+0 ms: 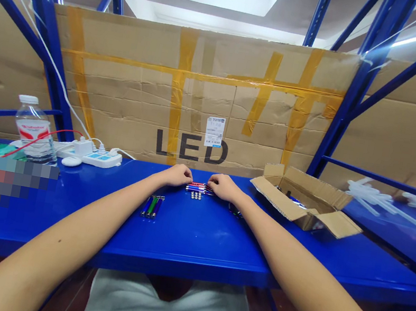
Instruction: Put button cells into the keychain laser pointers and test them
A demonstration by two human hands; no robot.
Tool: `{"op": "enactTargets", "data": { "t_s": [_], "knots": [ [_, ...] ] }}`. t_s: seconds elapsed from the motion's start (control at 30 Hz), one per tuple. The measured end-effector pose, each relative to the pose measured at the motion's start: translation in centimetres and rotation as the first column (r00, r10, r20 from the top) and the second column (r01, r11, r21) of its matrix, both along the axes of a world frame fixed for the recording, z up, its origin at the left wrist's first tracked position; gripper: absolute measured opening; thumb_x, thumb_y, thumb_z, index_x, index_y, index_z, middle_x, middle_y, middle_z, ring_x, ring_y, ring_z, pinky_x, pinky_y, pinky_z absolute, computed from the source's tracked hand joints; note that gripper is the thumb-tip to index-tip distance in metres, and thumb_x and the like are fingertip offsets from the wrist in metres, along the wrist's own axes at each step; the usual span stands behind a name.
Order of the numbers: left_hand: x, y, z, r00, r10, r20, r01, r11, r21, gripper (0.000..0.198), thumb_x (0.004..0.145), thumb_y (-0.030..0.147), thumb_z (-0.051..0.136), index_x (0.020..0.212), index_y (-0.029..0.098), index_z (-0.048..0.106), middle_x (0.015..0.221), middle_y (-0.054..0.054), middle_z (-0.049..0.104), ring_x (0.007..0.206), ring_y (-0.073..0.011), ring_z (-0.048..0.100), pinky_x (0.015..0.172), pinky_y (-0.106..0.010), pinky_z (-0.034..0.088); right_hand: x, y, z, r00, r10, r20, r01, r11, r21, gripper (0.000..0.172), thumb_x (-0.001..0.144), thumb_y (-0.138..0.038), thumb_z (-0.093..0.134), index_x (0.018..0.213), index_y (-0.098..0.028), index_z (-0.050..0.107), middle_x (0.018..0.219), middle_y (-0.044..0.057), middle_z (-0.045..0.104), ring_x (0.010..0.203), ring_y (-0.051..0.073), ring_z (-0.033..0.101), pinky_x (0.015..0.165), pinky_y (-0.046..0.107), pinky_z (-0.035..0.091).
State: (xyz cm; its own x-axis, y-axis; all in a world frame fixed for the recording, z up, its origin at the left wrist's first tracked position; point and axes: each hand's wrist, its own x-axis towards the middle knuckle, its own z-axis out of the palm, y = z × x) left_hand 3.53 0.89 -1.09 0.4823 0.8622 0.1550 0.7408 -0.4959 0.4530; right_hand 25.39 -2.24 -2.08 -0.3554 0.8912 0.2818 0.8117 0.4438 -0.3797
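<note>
Both my arms reach forward over the blue table (193,239). My left hand (177,175) and my right hand (222,186) are curled, fingers closed, on either end of a small row of red and blue pen-like tubes (197,187). Just in front of that row lies a cluster of small silver button cells (196,195). A few green and blue tubes (152,206) lie side by side under my left forearm. Some dark tubes (235,212) are half hidden by my right wrist.
An open cardboard box (307,197) sits at the right. A water bottle (33,130), a white power strip (93,155) with cables and a white mouse (71,161) are at the left. A taped cardboard sheet marked LED (191,147) backs the table between blue rack posts.
</note>
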Motion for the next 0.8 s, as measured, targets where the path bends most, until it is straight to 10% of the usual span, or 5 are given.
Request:
{"op": "enactTargets", "data": {
  "t_s": [0.3,0.5,0.8],
  "knots": [
    [-0.3,-0.3,0.3,1.0,-0.006,0.006,0.006,1.0,0.01,0.026,0.075,0.032,0.057,0.086,0.015,0.073,0.092,-0.007,0.074,0.086,-0.021,0.064,0.078,-0.029,0.046,0.1,-0.2,0.1,1.0,0.009,-0.012,-0.009,1.0,0.015,0.019,0.089,-0.018,0.051,0.088,-0.015,0.07,0.088,0.007,0.073,0.076,0.017,0.061,0.066,0.024,0.04],
    [-4.6,-2.0,3.2,0.992,-0.095,-0.085,0.087,0.992,-0.096,0.019,0.069,0.029,0.06,0.079,0.017,0.071,0.081,-0.004,0.071,0.077,-0.0171,0.06,0.075,-0.027,0.044,-0.8,-1.6,0.6,0.999,0.049,-0.013,-0.045,0.975,0.219,0.02,0.088,-0.013,0.05,0.089,-0.014,0.07,0.097,0.011,0.07,0.091,0.02,0.061,0.082,0.028,0.043],
    [-6.7,-3.4,4.3,0.947,-0.265,-0.182,0.136,0.843,-0.521,0.024,0.064,0.039,0.071,0.078,0.019,0.07,0.078,-0.002,0.067,0.074,-0.016,0.056,0.065,-0.023,0.042,-6.6,-7.9,-0.2,0.784,0.596,0.174,-0.621,0.752,0.22,0.035,0.092,-0.018,0.049,0.125,-0.019,0.062,0.119,0.009,0.068,0.106,0.02,0.062,0.094,0.033,0.045]
  ]
}}
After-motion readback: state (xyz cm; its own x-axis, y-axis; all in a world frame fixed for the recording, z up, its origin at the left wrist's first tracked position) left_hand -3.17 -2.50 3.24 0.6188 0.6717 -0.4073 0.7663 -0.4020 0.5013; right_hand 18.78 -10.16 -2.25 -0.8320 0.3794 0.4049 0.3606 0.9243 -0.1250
